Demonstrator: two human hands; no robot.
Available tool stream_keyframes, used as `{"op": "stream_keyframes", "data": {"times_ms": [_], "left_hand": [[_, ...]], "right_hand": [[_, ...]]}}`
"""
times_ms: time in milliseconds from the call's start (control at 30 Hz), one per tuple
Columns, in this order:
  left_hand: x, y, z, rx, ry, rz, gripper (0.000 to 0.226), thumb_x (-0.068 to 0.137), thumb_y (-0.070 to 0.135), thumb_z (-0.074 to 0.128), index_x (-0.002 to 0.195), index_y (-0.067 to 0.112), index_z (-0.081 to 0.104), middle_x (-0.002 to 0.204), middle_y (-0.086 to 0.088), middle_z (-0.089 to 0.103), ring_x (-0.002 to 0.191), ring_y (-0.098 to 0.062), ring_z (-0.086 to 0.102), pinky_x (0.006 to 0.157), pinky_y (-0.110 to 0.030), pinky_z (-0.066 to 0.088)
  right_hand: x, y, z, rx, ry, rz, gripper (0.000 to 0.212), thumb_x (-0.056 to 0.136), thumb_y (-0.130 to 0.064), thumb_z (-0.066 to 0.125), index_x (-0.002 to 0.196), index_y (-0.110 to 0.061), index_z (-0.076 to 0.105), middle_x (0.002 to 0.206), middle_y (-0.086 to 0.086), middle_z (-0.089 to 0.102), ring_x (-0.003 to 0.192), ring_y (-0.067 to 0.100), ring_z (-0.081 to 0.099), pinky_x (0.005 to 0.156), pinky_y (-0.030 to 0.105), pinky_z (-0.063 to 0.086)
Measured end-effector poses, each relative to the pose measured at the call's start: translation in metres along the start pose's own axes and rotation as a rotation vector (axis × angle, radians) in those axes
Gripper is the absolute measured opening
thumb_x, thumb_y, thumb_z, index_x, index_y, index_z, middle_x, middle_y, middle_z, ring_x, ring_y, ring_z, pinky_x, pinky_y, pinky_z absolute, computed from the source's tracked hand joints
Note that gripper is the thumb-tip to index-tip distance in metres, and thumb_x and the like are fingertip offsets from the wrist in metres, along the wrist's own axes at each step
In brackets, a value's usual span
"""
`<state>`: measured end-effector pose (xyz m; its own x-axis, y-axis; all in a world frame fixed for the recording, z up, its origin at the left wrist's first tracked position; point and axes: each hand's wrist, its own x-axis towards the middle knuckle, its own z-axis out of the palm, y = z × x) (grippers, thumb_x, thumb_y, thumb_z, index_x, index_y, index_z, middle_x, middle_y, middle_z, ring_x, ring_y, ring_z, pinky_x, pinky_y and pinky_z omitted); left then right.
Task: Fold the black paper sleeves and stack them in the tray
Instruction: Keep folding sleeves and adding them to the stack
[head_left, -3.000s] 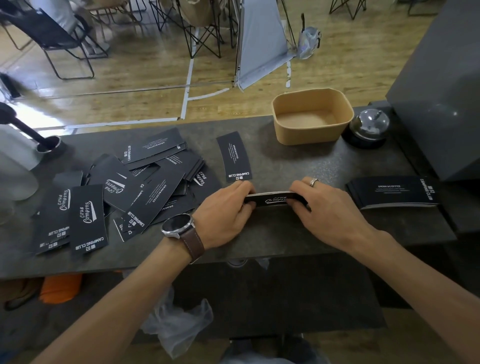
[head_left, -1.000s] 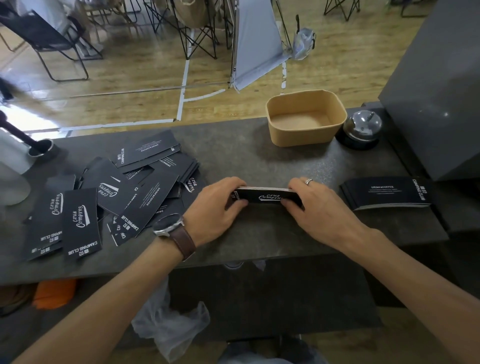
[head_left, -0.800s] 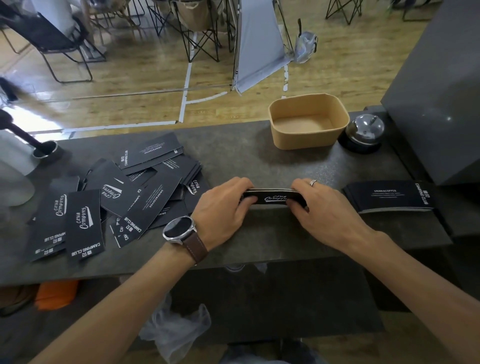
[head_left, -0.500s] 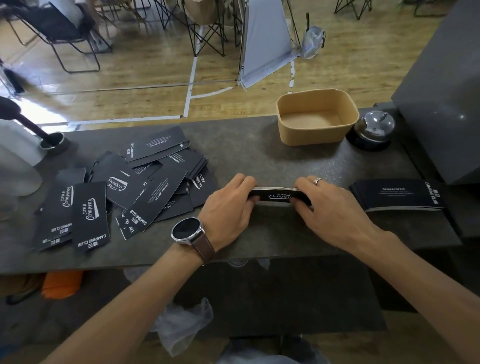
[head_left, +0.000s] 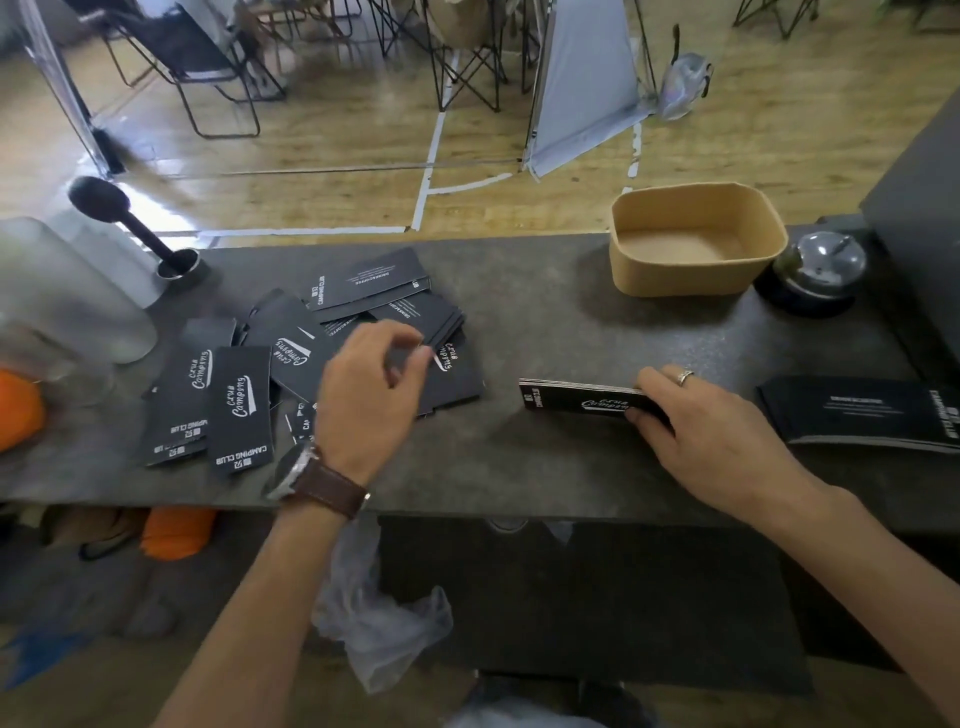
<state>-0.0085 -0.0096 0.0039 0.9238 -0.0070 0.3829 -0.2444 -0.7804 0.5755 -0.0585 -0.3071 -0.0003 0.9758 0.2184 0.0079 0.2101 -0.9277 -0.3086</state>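
Observation:
A folded black paper sleeve (head_left: 576, 399) lies on the dark counter (head_left: 545, 332), and my right hand (head_left: 696, 415) grips its right end. My left hand (head_left: 369, 395) hovers over a loose pile of flat black sleeves (head_left: 332, 353) at the left, fingers apart and holding nothing. The tan tray (head_left: 696, 239) stands empty at the back right. A neat stack of black sleeves (head_left: 862, 413) lies at the far right of the counter.
A silver call bell (head_left: 815, 273) sits right of the tray, beside a grey box (head_left: 919, 208). A frosted container (head_left: 62, 296) and a black tamper (head_left: 130, 228) stand at the left. The counter's front edge runs just below my wrists.
My left hand has let go of the folded sleeve and moved left over the loose pile. My right hand still holds the folded sleeve.

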Motion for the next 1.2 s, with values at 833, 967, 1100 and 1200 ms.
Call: {"op": "stream_keyframes", "data": {"times_ms": [833,967,1100,1200], "left_hand": [[-0.033,-0.078,-0.087,0.06,0.356,-0.455,0.01,0.089,0.015,0.063,0.098,0.012,0.065,0.09,-0.004,0.064,0.069,-0.004,0.056,0.076,-0.028,0.045],[-0.028,-0.014,-0.053,-0.087,0.179,-0.211,0.011,0.087,0.006,0.064,0.089,0.018,0.063,0.084,0.006,0.064,0.074,-0.003,0.058,0.072,-0.016,0.044],[-0.025,0.036,-0.014,-0.193,-0.036,-0.057,0.013,0.085,0.001,0.065,0.088,0.013,0.067,0.087,0.005,0.066,0.083,-0.008,0.06,0.077,-0.017,0.044],[-0.03,0.052,0.006,-0.217,-0.227,0.015,0.015,0.086,-0.001,0.063,0.086,0.013,0.068,0.083,0.002,0.063,0.081,-0.01,0.057,0.076,-0.019,0.042]], "right_hand": [[-0.002,-0.006,-0.004,0.076,-0.012,-0.039,0.012,0.095,-0.034,0.051,0.091,-0.024,0.046,0.084,-0.007,0.045,0.068,0.019,0.054,0.062,0.046,0.049],[-0.002,-0.019,0.002,0.129,-0.051,-0.08,0.011,0.096,-0.035,0.053,0.093,-0.024,0.05,0.086,-0.008,0.047,0.072,0.02,0.054,0.066,0.045,0.049],[0.003,-0.026,0.007,0.177,-0.045,-0.057,0.013,0.095,-0.034,0.057,0.098,-0.026,0.046,0.087,-0.009,0.051,0.076,0.021,0.057,0.069,0.047,0.05],[0.004,-0.026,0.008,0.259,-0.043,0.018,0.032,0.093,-0.034,0.062,0.109,-0.03,0.035,0.086,-0.008,0.056,0.071,0.022,0.06,0.068,0.047,0.051]]}}
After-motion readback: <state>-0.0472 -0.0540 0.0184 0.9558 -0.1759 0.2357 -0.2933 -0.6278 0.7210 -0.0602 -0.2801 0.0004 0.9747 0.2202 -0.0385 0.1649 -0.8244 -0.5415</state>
